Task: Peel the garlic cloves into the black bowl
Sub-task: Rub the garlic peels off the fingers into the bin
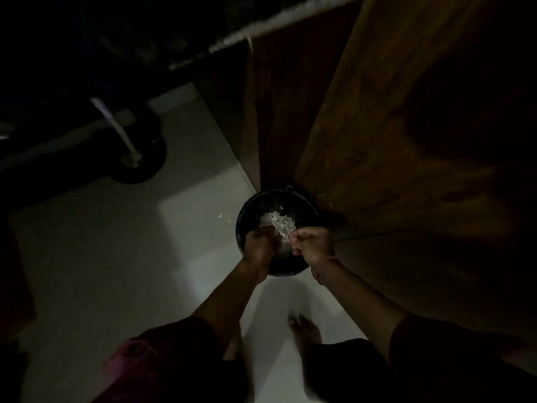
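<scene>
Black and round, the black bowl (263,200) stands on the pale floor (116,257), hard against the foot of a wooden cabinet (377,141). Whether it touches the cabinet cannot be told in this light.

Contents: a pale heap of garlic (277,223) lies in the far half of the bowl. Cloves and loose skins cannot be separated by eye.

Hands: both are over the near rim, knuckles up and close together. The left hand (260,242) has its fingers curled downward at the near edge of the heap. The right hand (315,242) is bunched, fingers folded in toward the left. The posture suggests a clove worked between the two hands, but none can be made out, so what either set of fingers pinches cannot be confirmed.

Defects noted: a pale scrap (220,216) lies on the floor left of the bowl, and further flecks (322,196) lie by the cabinet foot.

Assessment: peeling appears to be under way, with much of the heap unsorted.

Recommendations:
- Bring both hands forward over the bowl's centre, so whatever drops lands inside and not over the near rim.
- Hold low, close above the heap.
- With light this poor, work by feel: find the root end, split the skin there and strip along the clove.
- Release each clove only once the fingers feel it smooth.
</scene>
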